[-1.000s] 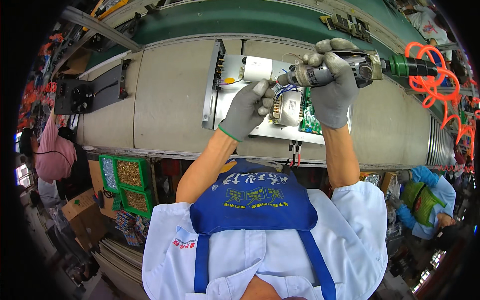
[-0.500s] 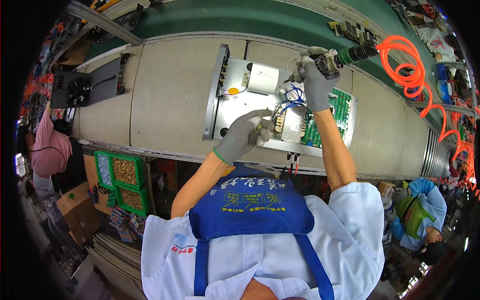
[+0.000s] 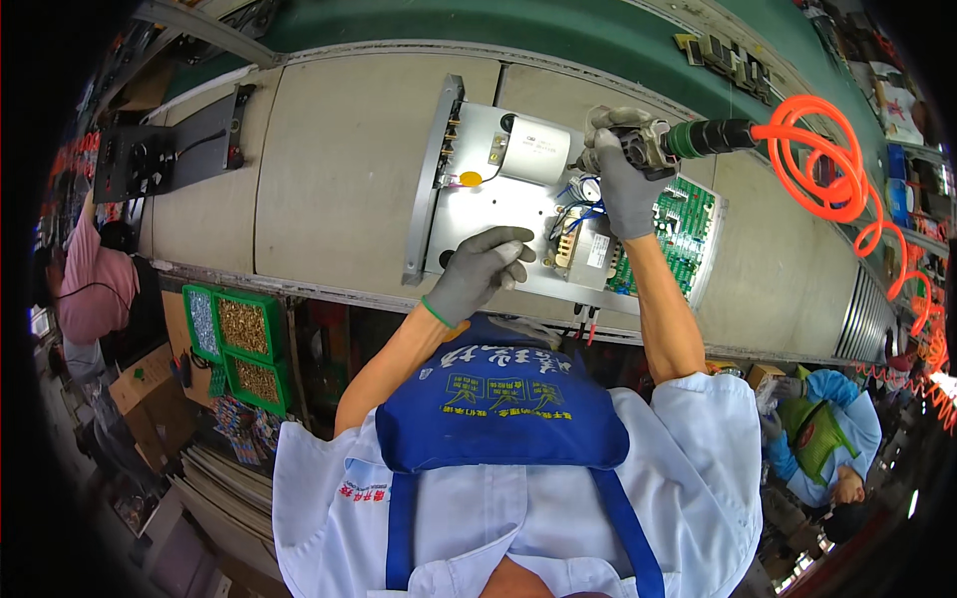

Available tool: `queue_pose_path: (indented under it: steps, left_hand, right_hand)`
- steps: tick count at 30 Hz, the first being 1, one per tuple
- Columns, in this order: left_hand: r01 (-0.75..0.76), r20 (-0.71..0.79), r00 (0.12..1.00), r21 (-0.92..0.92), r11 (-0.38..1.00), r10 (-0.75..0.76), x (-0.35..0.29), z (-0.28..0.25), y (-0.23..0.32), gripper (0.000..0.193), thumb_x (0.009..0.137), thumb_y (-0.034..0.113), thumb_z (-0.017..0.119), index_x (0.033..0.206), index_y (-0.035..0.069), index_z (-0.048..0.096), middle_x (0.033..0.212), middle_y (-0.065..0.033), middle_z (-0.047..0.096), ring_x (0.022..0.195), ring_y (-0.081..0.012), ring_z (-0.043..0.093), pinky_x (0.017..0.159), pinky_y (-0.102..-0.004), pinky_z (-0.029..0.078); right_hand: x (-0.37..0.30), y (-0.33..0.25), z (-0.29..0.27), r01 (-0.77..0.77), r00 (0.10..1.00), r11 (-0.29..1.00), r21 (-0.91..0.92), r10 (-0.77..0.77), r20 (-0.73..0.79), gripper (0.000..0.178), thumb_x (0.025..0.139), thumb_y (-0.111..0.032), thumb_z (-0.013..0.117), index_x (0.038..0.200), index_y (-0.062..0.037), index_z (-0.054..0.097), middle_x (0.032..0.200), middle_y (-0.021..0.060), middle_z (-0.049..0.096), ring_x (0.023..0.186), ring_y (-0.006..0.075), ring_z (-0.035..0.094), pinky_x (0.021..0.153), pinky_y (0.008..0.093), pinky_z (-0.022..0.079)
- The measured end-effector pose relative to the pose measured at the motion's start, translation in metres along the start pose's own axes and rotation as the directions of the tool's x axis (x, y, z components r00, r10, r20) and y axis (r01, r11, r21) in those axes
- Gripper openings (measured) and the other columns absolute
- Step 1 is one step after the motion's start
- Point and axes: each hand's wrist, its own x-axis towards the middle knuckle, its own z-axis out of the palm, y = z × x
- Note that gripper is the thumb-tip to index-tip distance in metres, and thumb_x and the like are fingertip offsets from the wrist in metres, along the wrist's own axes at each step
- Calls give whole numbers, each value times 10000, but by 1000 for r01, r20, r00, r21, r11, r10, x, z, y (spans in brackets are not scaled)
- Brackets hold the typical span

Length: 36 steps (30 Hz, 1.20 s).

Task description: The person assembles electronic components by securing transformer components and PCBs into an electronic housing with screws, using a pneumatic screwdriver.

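Observation:
A silver metal chassis (image 3: pixel 483 221) lies on the bench in front of me. My right hand (image 3: pixel 626 184), in a grey glove, grips an air screwdriver (image 3: pixel 706 138) above it, the tip pointing left toward a white cylinder (image 3: pixel 538 152). Beneath that hand are blue wires (image 3: pixel 570 221), a transformer (image 3: pixel 592 249) and a green circuit board (image 3: pixel 680 234). My left hand (image 3: pixel 478 271), also gloved, hovers over the near left part of the chassis. Its fingers are curled together; anything between them is too small to make out. A yellow disc (image 3: pixel 470 179) sits by the chassis's left wall.
A coiled orange air hose (image 3: pixel 822 164) runs from the tool to the right. Green bins (image 3: pixel 244 329) of small parts stand below the bench edge at left. A black metal unit (image 3: pixel 164 159) lies farther left. One person (image 3: pixel 95 284) works at left, another (image 3: pixel 832 424) at right.
My left hand has moved slightly left, away from the transformer and wires. The screwdriver in my right hand has shifted a little lower in the picture and its hose swings right.

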Motion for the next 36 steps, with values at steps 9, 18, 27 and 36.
queue_pose_path:
  steps: [9, 18, 27, 36]
  left_hand:
    - [-18, 39, 999, 42, 999, 16, -12, -4, -8, 283, 984, 189, 551, 1164, -18, 619, 889, -53, 652, 678, -78, 594, 554, -192, 465]
    - [-36, 91, 995, -72, 997, 43, -57, -14, -21, 290, 977, 195, 569, 1173, -18, 589, 896, -47, 609, 678, -75, 571, 556, -184, 442]
    - [-184, 39, 981, -148, 972, 192, -90, -49, -46, 210, 955, 222, 618, 1054, 37, 623, 808, -28, 624, 646, -94, 595, 507, -191, 447]
    - [-262, 16, 962, -252, 932, 274, -115, -70, -42, 193, 965, 181, 597, 1094, 40, 613, 883, -29, 628, 698, -95, 598, 555, -190, 457]
  right_hand:
    - [0, 12, 7, 66, 996, 995, -80, -60, 69, 177, 778, 31, 645, 954, 6, 635, 853, 78, 683, 759, 118, 652, 694, 252, 529]
    - [7, 6, 9, 90, 995, 994, -63, -88, 41, 194, 794, 26, 639, 976, -5, 581, 807, 103, 651, 642, 158, 644, 527, 256, 511]
    - [0, 10, 14, 108, 994, 994, -24, -107, 33, 204, 777, 27, 646, 975, 7, 600, 839, 136, 693, 631, 164, 658, 514, 238, 494]
    - [-2, 3, 13, 168, 986, 986, 3, -167, -23, 191, 757, 33, 681, 930, -4, 611, 777, 83, 669, 647, 162, 656, 568, 276, 529]
